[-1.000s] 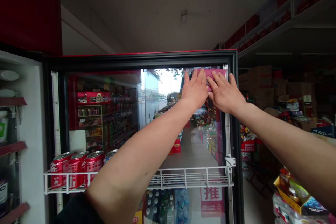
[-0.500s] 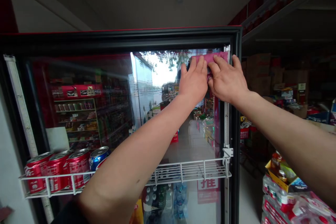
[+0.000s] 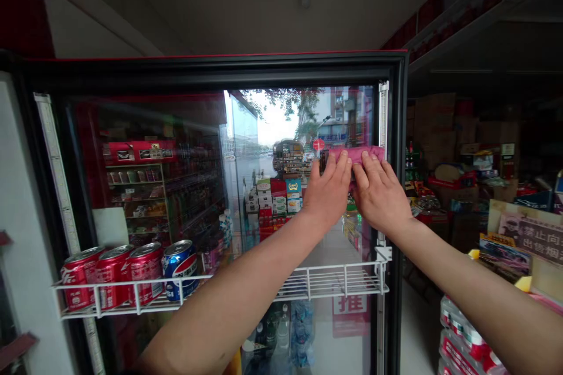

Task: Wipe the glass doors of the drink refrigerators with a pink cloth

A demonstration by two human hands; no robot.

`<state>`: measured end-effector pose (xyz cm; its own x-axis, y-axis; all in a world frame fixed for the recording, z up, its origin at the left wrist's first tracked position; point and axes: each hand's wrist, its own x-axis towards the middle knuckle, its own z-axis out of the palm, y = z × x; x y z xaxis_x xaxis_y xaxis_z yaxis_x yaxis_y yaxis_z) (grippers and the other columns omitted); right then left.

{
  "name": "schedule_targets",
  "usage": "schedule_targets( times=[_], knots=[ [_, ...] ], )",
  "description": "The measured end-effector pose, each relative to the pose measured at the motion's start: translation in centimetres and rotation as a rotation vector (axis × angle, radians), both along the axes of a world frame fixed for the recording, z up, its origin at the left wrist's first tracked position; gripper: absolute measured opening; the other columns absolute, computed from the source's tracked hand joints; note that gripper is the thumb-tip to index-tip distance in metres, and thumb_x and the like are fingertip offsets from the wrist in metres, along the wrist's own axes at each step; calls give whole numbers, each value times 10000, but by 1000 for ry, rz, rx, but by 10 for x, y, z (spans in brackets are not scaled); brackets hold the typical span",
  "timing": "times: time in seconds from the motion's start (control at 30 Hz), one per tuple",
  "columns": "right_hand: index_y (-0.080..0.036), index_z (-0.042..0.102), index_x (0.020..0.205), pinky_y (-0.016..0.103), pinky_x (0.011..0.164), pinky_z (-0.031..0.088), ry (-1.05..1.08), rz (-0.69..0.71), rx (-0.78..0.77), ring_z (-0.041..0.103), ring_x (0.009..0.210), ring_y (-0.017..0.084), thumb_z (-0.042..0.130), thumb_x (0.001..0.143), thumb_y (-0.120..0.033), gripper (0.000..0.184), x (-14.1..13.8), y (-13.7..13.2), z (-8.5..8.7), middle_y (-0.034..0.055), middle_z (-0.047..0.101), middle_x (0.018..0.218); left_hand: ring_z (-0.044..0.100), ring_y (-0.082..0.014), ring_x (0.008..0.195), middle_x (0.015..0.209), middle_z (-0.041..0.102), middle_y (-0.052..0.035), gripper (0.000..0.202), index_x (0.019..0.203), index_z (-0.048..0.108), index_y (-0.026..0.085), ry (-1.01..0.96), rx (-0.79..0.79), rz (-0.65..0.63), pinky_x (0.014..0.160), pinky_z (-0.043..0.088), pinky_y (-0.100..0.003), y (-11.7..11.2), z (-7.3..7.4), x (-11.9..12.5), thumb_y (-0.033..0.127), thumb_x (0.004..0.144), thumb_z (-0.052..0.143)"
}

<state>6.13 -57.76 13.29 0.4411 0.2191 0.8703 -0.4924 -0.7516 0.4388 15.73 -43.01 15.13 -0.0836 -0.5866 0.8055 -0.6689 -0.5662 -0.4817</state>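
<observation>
My left hand (image 3: 328, 190) and right hand (image 3: 380, 196), both opened flat, press a folded pink cloth (image 3: 358, 154) against the black-framed glass fridge door (image 3: 281, 129).

A pink cloth (image 3: 357, 154), folded into a flat horizontal strip, lies pressed against the glass of the open cooler door (image 3: 197, 199). It sits close to the pane's right edge, roughly midway up. From my remote seat I see my left hand (image 3: 328, 190) and right hand (image 3: 382, 193) side by side, fingers stretched flat over the cloth's lower part, so only its upper band shows. The black-framed door stands upright, its glass mirroring a street.
</observation>
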Motion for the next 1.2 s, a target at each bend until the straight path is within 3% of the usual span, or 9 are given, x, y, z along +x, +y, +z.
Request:
schedule_targets(
  times=[0.37, 0.47, 0.53, 0.6, 0.7, 0.9, 1.03, 1.1, 1.2],
  knots=[
    [10, 691, 1387, 570, 1168, 526, 36, 70, -50, 697, 1330, 441, 647, 1013, -229, 446, -20, 13, -85, 347, 612, 1545, 540, -288, 1487, 1739, 502, -94, 544, 1620, 580, 185, -110, 140, 71, 1192, 489, -511, 25, -74, -7, 224, 1124, 357],
    [-14, 714, 1389, 577, 1175, 521, 50, 112, -49, 675, 1365, 436, 615, 1033, -218, 422, -26, 15, -100, 314, 613, 1564, 551, -271, 1472, 1725, 520, -87, 536, 1607, 596, 206, -122, 181, 69, 1200, 488, -506, 36, -84, -7, 224, 1134, 345],
    [-14, 709, 1410, 588, 1212, 490, 61, 129, -43, 623, 1433, 446, 610, 1031, -197, 432, -26, 14, -99, 306, 589, 1594, 542, -262, 1484, 1722, 524, -75, 540, 1605, 598, 216, -139, 180, 72, 1210, 485, -508, 41, -81, -5, 215, 1138, 328],
    [-20, 673, 1467, 593, 1260, 444, 75, 131, -34, 551, 1513, 444, 596, 1034, -182, 469, -24, 13, -87, 294, 539, 1646, 529, -262, 1500, 1726, 520, -67, 553, 1615, 586, 212, -158, 154, 89, 1219, 483, -516, 43, -69, -3, 197, 1135, 312],
    [-51, 566, 1588, 616, 1308, 375, 86, 108, -5, 427, 1610, 431, 546, 1066, -210, 546, -16, 13, -52, 260, 426, 1739, 499, -278, 1536, 1751, 485, -74, 579, 1649, 541, 182, -156, 100, 124, 1239, 470, -540, 42, -34, -2, 183, 1125, 295],
    [-47, 475, 1645, 674, 1319, 296, 29, 77, 76, 351, 1645, 432, 430, 1108, -315, 601, 3, 18, 47, 262, 359, 1774, 441, -322, 1600, 1784, 426, -104, 608, 1678, 494, 147, -87, 29, 142, 1308, 383, -593, 33, 61, -3, 169, 1104, 294],
    [-51, 442, 1662, 700, 1307, 291, -58, 173, 148, 368, 1633, 438, 423, 1095, -358, 645, 15, 24, 111, 263, 401, 1753, 412, -334, 1616, 1796, 395, -141, 625, 1676, 475, 75, -132, -63, 145, 1300, 393, -551, 29, 117, -1, 139, 1083, 291],
    [-42, 401, 1677, 701, 1302, 298, -115, 243, 182, 407, 1609, 442, 466, 1070, -375, 695, 21, 27, 134, 275, 436, 1728, 457, -334, 1582, 1769, 440, -152, 626, 1673, 481, 75, -146, -97, 127, 1280, 416, -533, 29, 136, 4, 137, 1076, 304],
    [29, 316, 1689, 667, 1297, 328, -182, 293, 234, 461, 1570, 446, 536, 1025, -376, 808, 28, 32, 153, 321, 480, 1679, 447, -321, 1596, 1748, 479, -136, 636, 1689, 461, 101, -143, -103, 108, 1291, 405, -530, 34, 148, 13, 141, 1077, 293]
  ],
)
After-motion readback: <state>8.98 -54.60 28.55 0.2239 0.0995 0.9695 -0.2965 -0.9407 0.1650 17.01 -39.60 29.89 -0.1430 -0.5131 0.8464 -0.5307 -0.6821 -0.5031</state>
